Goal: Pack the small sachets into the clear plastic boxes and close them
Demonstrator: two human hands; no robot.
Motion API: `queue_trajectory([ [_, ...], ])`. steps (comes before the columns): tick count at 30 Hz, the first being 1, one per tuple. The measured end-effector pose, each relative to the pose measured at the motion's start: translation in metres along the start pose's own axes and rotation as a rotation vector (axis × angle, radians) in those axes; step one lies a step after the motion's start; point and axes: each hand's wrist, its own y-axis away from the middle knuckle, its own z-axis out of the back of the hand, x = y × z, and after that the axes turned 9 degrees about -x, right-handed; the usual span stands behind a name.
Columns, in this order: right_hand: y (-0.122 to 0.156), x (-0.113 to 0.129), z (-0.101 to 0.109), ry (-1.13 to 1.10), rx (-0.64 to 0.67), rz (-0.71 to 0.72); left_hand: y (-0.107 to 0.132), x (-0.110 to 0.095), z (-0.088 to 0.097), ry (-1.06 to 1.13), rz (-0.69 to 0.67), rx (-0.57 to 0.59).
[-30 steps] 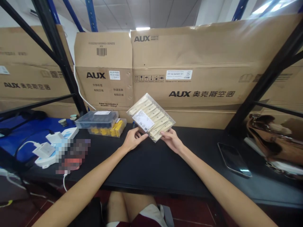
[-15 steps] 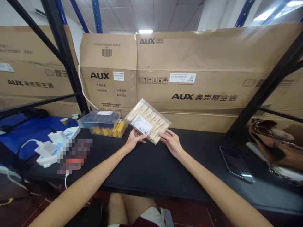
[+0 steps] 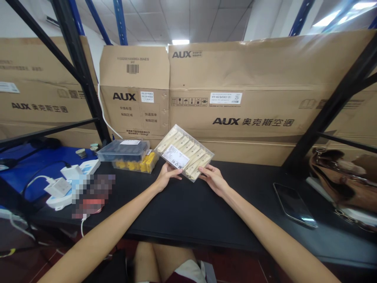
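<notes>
Between my hands, tilted above the black table [image 3: 176,212], is a clear plastic box [image 3: 193,149] with several cream-coloured packets inside. A white printed label [image 3: 176,156] sticks to its left part. My left hand [image 3: 167,175] grips the lower left edge, its thumb along the front. My right hand [image 3: 214,177] pinches the lower right corner, with the fingers partly hidden behind the box. To the left stand two stacked plastic cases, a dark-filled one [image 3: 123,151] on top of one with yellow contents [image 3: 135,163].
White power strip [image 3: 88,169] with chargers and a blurred-out item [image 3: 94,194] lie at the left. A smartphone [image 3: 294,204] and a brown bag [image 3: 347,177] are at the right. Large cardboard panels [image 3: 253,74] close off the back, between dark metal rack posts [image 3: 338,98].
Both hands keep hold of the clear box, which has stayed in nearly the same place and tilt. The whole view has shifted very slightly.
</notes>
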Motion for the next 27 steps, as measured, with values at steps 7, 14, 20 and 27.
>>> queue_trajectory([
  [7, 0.001, -0.006, -0.002, 0.019, -0.094, 0.068, -0.002, -0.003, 0.002, -0.012, -0.032, -0.031],
  [14, -0.004, -0.018, 0.0, 0.018, -0.06, 0.018, -0.009, 0.0, 0.011, -0.084, -0.048, -0.145],
  [20, 0.003, -0.018, -0.011, -0.013, 0.104, -0.068, -0.031, -0.011, 0.009, -0.168, -0.154, -0.229],
  [27, -0.002, -0.017, -0.009, -0.082, 0.18, -0.166, -0.083, -0.039, 0.007, -0.284, -0.313, -0.24],
])
